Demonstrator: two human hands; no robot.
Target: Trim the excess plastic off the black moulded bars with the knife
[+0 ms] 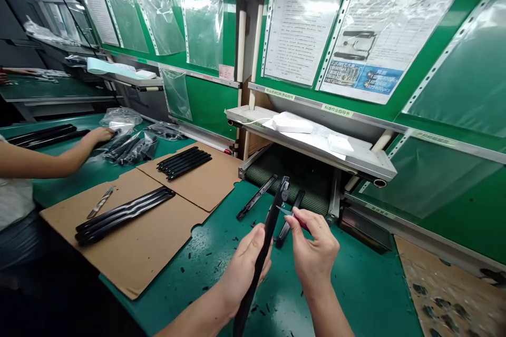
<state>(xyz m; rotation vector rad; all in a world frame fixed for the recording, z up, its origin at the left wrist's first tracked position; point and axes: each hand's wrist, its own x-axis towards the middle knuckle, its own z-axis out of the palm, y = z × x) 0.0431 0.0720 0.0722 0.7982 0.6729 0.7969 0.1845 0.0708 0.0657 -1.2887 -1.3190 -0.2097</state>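
My left hand [247, 260] is wrapped round a long black plastic strip [272, 216], which stands tilted with its upper end away from me. In my right hand [315, 246], a small red-handled knife [284, 211] is pinched between thumb and fingers. Its pale pointed blade is at the strip's side, close to the upper end; whether it touches cannot be made out. Beyond my hands, one black part [256, 197] lies on the green table [213, 260]. Another black part [290, 218] lies partly behind my right hand.
Black strips [126, 215] and more strips [184, 162] lie on cardboard [158, 242] at left, beside a cutter [100, 201]. A co-worker's hand [100, 135] touches bagged parts [130, 147]. A conveyor [292, 174] runs under a shelf [316, 142]. Black scraps litter the table.
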